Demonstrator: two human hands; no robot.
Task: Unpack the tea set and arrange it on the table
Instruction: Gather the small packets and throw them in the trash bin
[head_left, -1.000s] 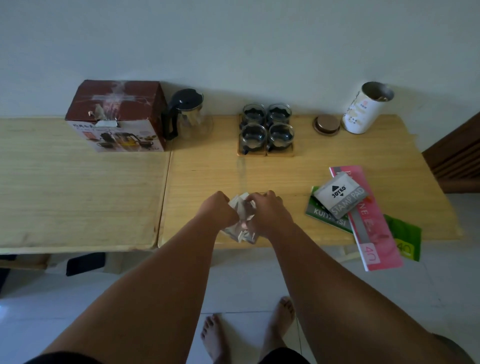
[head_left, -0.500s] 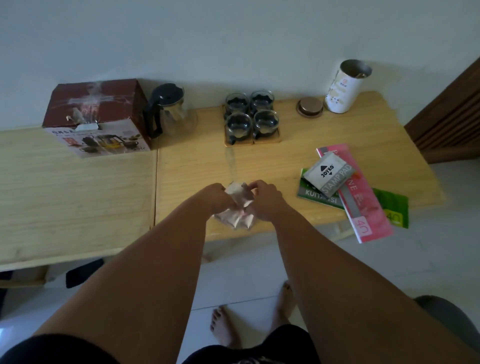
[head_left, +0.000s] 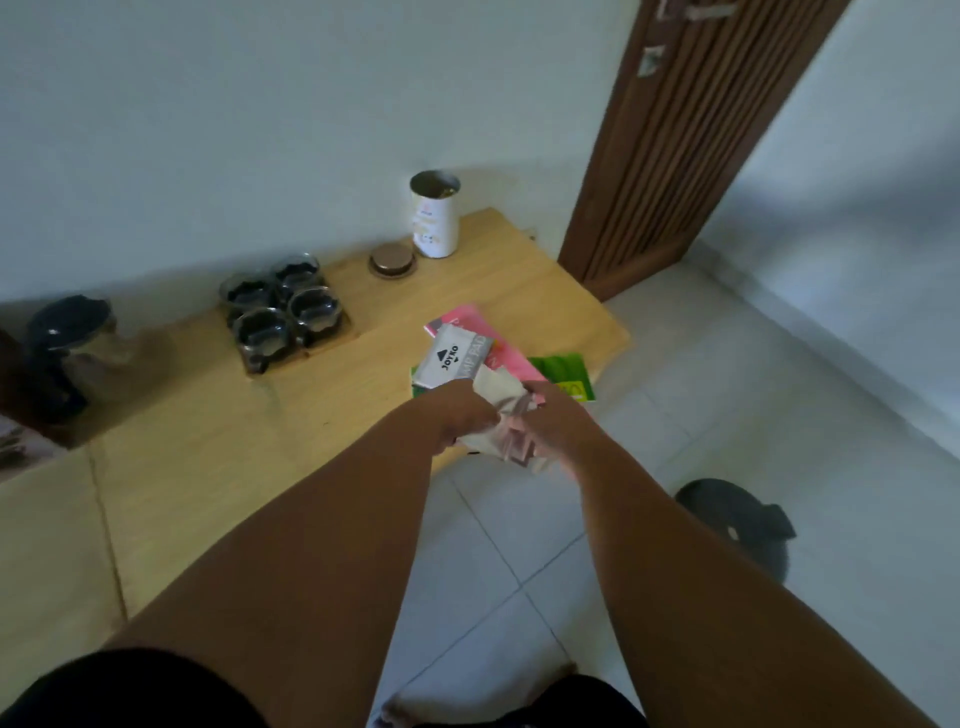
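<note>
The left hand (head_left: 457, 415) and right hand (head_left: 558, 426) both grip the crumpled packing paper (head_left: 496, 387) at the tabletop (head_left: 234, 441) edge, seemingly balling up waste, while the four glass cups (head_left: 283, 312) and the teapot (head_left: 67, 353) stand unpacked near the wall.

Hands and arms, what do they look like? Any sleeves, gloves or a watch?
The left hand and right hand are bare, no gloves. Both forearms are bare, with no sleeves, watch or bracelet showing. Blur hides whether any rings are worn.
</note>
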